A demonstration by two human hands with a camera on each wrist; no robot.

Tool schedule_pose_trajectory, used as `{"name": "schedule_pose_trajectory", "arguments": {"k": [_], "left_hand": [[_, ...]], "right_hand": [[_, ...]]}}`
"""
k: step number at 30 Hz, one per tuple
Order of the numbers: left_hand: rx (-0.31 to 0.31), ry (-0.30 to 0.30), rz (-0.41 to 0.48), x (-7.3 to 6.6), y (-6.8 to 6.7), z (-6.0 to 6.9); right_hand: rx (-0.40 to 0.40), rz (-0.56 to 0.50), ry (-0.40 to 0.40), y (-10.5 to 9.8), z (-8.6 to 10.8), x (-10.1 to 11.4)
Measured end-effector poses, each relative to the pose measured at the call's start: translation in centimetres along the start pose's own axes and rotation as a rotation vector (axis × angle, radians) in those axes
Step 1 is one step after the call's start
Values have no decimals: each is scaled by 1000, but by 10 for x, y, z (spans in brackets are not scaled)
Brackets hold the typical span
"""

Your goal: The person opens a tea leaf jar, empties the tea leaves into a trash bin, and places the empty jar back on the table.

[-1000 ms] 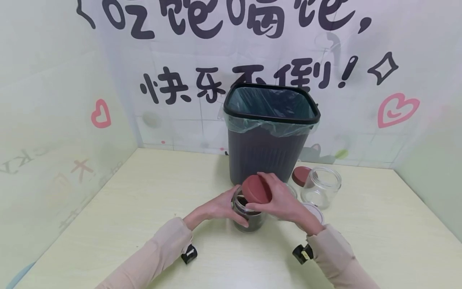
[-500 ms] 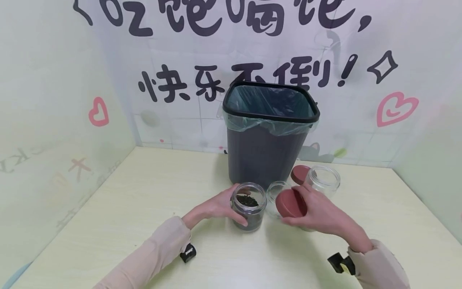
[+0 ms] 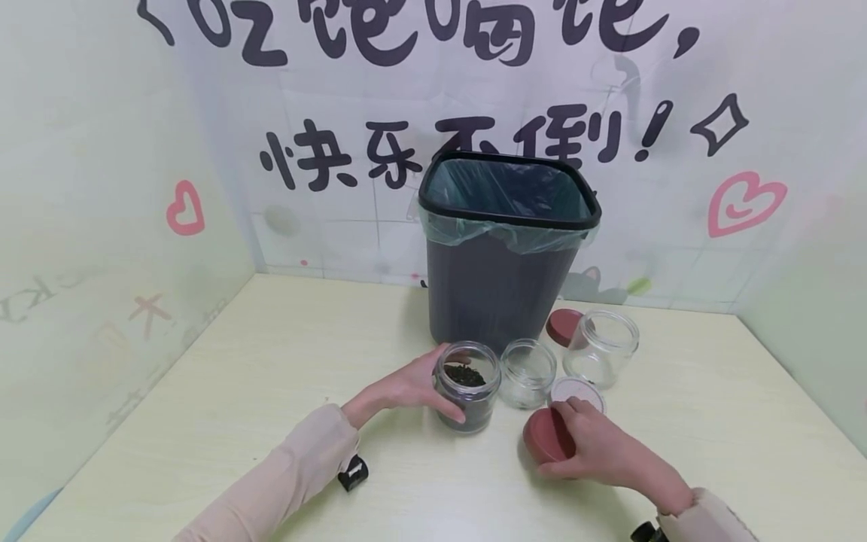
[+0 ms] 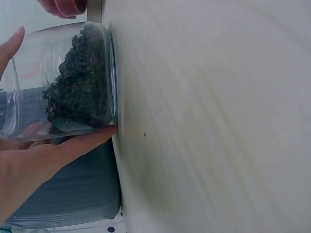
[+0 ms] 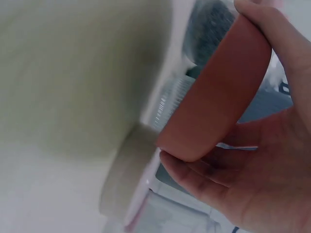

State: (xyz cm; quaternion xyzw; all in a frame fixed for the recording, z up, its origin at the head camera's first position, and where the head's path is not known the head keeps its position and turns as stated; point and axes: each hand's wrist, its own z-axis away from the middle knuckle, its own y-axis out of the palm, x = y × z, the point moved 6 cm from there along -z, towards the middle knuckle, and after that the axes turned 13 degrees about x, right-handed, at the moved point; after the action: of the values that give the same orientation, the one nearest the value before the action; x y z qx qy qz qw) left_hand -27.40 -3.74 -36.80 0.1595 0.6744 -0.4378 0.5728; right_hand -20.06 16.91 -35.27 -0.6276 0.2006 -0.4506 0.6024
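My left hand point(image 3: 409, 388) grips the side of a lidless glass jar point(image 3: 467, 410) standing on the table. Dark, dried, leafy bits, like loose tea point(image 4: 80, 82), fill its lower part; in the left wrist view the thumb and fingers lie on opposite sides of the glass. To the right, my right hand point(image 3: 603, 448) pinches a red round lid point(image 3: 544, 436) by its rim. This lid is tilted low over the table, and whether it touches the surface I cannot tell. The right wrist view shows the lid's smooth side point(image 5: 218, 92) between thumb and fingers.
Two open glass jars, a nearer one point(image 3: 528, 380) and a farther one point(image 3: 599, 350), stand right of the held jar. A pale-faced disc point(image 3: 579, 393) and another red lid point(image 3: 565, 326) lie near them. Behind stands a dark bin point(image 3: 494, 293) with a bag liner.
My right hand has carried the red lid off the jar's mouth, rightward and then down toward the table. The left hand keeps its hold on the jar, whose contents now show.
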Motion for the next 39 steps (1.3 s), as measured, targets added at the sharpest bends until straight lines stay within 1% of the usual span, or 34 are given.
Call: {"name": "schedule_pose_trajectory", "arguments": {"k": [3,7,12,17,21,24,27,33,36,39], "left_hand": [[-4,-4,-1,0,0,0],[-10,-11,6,-1,0,1],[-7,-13,9,0,0,2],[13,-19,27,1,1,2],[26,-31,35,1,1,3],[30,-29,28,2,1,3],[37,-26,18,3,2,1],[64,-12,-5,5,4,0],[77,0,4,5,5,-1],[73,-9,-9,6,4,-2]], "right_hand": [[-5,26,31,9,-4,3],[-23,70,60,14,-10,9],[-45,105,82,18,-15,16],[-64,154,94,21,-20,19],[-96,199,97,23,-23,21],[-123,227,99,23,-24,22],[-139,250,120,22,-25,23],[-134,255,157,22,-26,23],[-134,254,161,21,-26,23],[-134,252,167,21,-26,23]]}}
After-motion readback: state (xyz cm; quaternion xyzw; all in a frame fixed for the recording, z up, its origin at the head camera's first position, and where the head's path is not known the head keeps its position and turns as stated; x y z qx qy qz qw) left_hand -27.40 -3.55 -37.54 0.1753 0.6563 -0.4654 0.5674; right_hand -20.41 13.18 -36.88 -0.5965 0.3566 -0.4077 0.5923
